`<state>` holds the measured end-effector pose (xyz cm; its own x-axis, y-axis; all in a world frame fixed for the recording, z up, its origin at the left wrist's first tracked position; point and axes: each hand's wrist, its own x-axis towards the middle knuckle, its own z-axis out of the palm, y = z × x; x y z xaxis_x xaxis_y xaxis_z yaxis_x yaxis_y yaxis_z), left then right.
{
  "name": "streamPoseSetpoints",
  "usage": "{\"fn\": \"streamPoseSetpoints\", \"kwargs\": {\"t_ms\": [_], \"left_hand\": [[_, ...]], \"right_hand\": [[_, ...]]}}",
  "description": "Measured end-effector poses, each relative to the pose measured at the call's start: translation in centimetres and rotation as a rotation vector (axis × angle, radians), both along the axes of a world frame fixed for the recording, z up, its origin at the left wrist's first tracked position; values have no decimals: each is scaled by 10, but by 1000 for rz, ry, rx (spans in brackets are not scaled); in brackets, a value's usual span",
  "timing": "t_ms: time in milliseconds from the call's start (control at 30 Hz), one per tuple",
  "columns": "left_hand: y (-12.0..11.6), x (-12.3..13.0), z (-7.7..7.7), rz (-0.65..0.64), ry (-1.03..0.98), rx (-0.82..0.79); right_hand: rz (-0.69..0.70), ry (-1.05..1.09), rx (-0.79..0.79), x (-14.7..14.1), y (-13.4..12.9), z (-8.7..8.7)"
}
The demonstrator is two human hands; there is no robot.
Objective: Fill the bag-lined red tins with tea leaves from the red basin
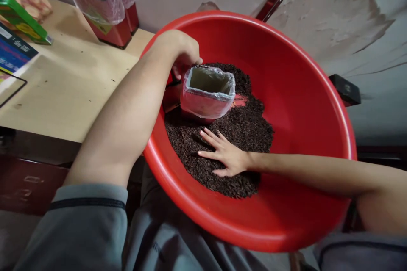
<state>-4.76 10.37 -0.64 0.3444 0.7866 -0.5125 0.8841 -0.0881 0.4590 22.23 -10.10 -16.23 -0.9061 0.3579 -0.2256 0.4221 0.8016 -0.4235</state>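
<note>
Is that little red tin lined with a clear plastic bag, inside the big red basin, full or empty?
Empty as far as visible: the plastic-lined red tin shows only bare inner walls, no dark grains; its bottom is hidden.

A bright red basin (305,93) holds dark brown, almost black leaves (241,127). A red tin (206,99) in it has a clear plastic liner. The table (70,89) is pale tan wood. Both sleeves (85,224) are grey with a dark stripe.

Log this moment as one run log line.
left hand: grips lined tin | right hand: flat, open on dark grains | both inside red basin
</note>
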Motion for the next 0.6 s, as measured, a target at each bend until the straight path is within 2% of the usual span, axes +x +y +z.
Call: {"fn": "streamPoseSetpoints", "kwargs": {"t_ms": [100,267,333,433,600], "left_hand": [[0,-1,2,-7,1,-7],[1,1,-1,-3,6,-38],[-1,3,-1,12,-5,-41],[-4,4,0,26,-3,-33],[-8,5,2,42,8,-36]], "right_hand": [[-47,-63,-32,-27,5,7],[-233,-175,-12,-55,-3,22],[-263,-189,-23,-57,-6,29],[-237,-192,-95,-52,-8,36],[-291,-249,-86,-49,-8,36]]}}
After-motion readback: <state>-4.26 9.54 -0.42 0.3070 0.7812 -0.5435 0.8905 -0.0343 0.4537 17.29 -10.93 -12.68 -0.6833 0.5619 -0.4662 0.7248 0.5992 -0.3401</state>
